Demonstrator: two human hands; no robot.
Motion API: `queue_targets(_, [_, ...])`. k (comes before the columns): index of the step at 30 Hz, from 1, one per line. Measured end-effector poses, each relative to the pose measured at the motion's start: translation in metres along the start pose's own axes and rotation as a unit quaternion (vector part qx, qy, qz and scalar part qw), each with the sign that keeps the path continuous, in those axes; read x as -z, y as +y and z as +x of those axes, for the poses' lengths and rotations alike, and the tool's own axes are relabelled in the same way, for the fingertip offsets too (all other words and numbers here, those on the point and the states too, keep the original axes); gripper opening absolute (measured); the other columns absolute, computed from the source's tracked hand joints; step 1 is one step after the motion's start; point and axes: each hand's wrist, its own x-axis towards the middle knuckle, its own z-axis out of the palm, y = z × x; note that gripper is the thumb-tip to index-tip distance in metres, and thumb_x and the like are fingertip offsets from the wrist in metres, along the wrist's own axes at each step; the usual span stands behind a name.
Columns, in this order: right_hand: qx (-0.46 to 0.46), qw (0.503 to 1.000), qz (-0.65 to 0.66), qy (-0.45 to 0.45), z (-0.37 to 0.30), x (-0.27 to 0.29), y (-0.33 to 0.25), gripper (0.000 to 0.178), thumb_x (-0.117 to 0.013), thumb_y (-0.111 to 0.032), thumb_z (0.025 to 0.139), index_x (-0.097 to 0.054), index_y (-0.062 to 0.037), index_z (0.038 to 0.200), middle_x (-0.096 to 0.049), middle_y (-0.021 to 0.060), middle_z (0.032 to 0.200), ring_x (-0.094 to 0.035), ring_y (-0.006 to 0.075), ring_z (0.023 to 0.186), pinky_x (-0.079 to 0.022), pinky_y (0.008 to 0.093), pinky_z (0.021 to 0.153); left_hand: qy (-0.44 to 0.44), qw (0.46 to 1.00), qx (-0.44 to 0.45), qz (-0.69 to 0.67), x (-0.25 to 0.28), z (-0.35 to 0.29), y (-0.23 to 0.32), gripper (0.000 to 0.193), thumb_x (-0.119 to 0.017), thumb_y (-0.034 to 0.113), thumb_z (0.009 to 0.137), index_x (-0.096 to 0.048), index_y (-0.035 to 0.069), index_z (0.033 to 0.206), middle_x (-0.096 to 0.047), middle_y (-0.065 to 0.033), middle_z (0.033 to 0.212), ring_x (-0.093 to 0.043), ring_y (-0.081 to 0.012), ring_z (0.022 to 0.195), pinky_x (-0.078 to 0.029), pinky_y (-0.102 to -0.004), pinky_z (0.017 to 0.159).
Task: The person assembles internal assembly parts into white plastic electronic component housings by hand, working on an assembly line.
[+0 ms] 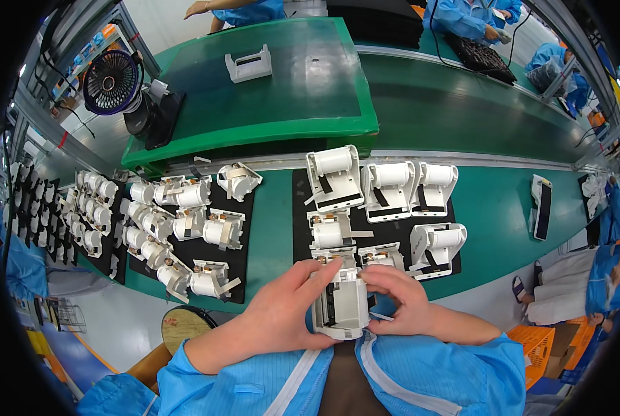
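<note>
Between my two hands, close to my body, is a white plastic housing (351, 305) with a dark slot along its inside. My left hand (285, 305) grips its left side, thumb near the top. On the other side, my right hand (403, 305) has its fingers bent around the right edge, and a thin pale strip shows by these fingers. Just beyond, white cylinder parts (329, 230) with tape tabs lie on a black mat (299, 208). Behind them on the same mat stand white cradle-shaped housings (391, 187) with rollers and black strips. Fingertips partly hide the nearest parts.
To the left, more black mats carry several white cylinder parts (188, 225). A raised green platform (254, 132) holds one white bracket (249, 66) and a black fan (114, 83). At right lies a black-and-white device (542, 208). Co-workers in blue (462, 19) sit across the line.
</note>
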Motion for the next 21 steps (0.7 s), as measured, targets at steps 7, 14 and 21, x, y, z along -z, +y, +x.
queue_targets(7, [0.015,1.0,-0.014,0.004,0.001,-0.001,0.002,0.071,-0.081,-0.005,0.064,-0.054,-0.0007,0.13,-0.05,0.0202,0.131,-0.059,0.0265,0.115,-0.054,0.0353,0.094,-0.007,1.0,-0.003,-0.016,-0.001,0.0,-0.006,0.106,-0.086,0.032,0.058,-0.034,0.007,0.147,-0.05,-0.0197,0.123,-0.058,-0.0351,0.105,-0.052,-0.0392,0.085])
queue_targets(14, [-0.031,0.997,-0.076,-0.001,-0.002,0.0,-0.004,0.074,-0.081,-0.008,0.063,-0.053,-0.0028,0.131,-0.052,0.0186,0.131,-0.065,0.024,0.107,-0.055,0.033,0.091,0.048,0.998,-0.034,0.01,-0.004,0.001,-0.005,0.107,-0.089,0.034,0.055,-0.038,0.006,0.145,-0.054,-0.0168,0.115,-0.063,-0.0315,0.095,-0.053,-0.037,0.078])
queue_targets(21, [-0.01,0.999,0.034,0.029,-0.011,-0.002,0.003,0.073,-0.082,-0.009,0.064,-0.053,-0.0036,0.132,-0.051,0.0191,0.132,-0.061,0.0237,0.114,-0.052,0.0327,0.095,0.008,1.0,0.002,0.012,-0.003,0.004,0.007,0.104,-0.085,0.035,0.058,-0.035,0.011,0.147,-0.052,-0.0174,0.121,-0.059,-0.0333,0.105,-0.053,-0.0395,0.082])
